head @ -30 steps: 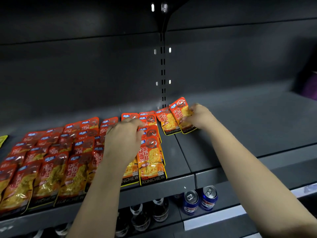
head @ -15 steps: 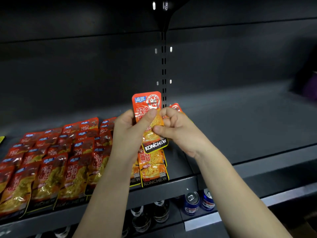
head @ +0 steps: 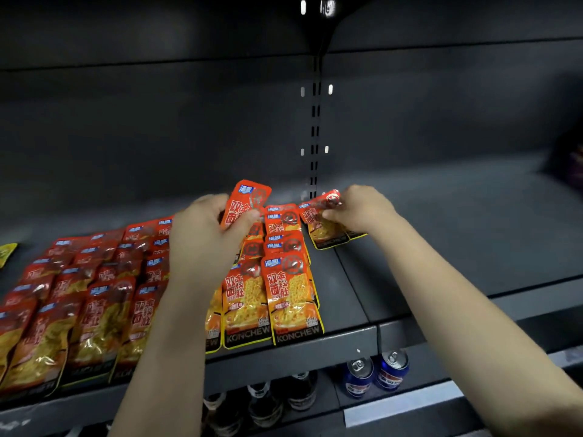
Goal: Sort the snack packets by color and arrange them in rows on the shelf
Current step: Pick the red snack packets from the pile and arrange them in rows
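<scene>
Several red-and-yellow snack packets (head: pixel 94 313) lie in overlapping rows on the left part of the dark shelf (head: pixel 353 288). My left hand (head: pixel 205 234) grips one red packet (head: pixel 249 200) upright above the rightmost rows, its top edge raised. My right hand (head: pixel 359 209) pinches the top of another red packet (head: pixel 321 222) lying at the back of the shelf, just right of the rows. A further packet peeks out beneath it. The frontmost packet of the rightmost row (head: pixel 290 298) lies flat at the shelf's front edge.
A yellow packet (head: pixel 6 252) shows at the far left edge. The shelf's right half is bare metal. Below the shelf stand two blue cans (head: pixel 375 370) and several dark bottles (head: pixel 277 398). A slotted upright (head: pixel 315 130) runs up the back wall.
Both hands held one packet together in front of me; now the left hand keeps it and has moved back over the rows, while the right hand has reached right to a packet lying on the shelf.
</scene>
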### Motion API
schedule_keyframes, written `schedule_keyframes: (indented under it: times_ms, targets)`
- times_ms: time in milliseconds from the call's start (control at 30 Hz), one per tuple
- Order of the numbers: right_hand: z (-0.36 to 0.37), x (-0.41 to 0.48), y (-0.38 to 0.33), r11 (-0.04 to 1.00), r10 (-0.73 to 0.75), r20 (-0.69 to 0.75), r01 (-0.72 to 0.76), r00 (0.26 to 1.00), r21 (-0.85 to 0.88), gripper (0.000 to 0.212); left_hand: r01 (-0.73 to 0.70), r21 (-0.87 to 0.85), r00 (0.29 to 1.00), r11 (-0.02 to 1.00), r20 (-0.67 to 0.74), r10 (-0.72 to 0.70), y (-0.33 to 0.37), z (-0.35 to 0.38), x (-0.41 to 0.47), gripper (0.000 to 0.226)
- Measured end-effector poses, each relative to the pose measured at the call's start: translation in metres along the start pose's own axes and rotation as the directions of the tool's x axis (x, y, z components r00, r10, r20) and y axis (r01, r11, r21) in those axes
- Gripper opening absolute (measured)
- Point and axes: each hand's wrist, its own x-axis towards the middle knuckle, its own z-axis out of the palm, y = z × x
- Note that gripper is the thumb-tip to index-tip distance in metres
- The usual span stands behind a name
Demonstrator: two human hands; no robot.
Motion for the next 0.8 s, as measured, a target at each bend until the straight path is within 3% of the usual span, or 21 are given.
schedule_keyframes:
  times_ms: [167, 500, 800]
  targets:
    - [0.010, 0.006, -0.010, 0.990, 0.010, 0.050, -0.003, 0.999, -0.140, 0.058, -0.070, 0.192, 0.997, 0.979, 0.036, 0.064, -0.006, -0.003, 0.005, 0.030]
    - [0.015, 0.009, -0.007, 0.990, 0.083, 0.090, -0.072, 0.992, -0.121, 0.085, -0.064, 0.239, 0.997, 0.969, 0.051, 0.053, -0.010, 0.002, 0.003, 0.030]
    - [0.021, 0.016, -0.007, 0.993, 0.101, 0.071, -0.096, 0.992, -0.067, 0.083, -0.062, 0.218, 0.996, 0.974, 0.070, 0.048, -0.008, 0.004, 0.002, 0.032]
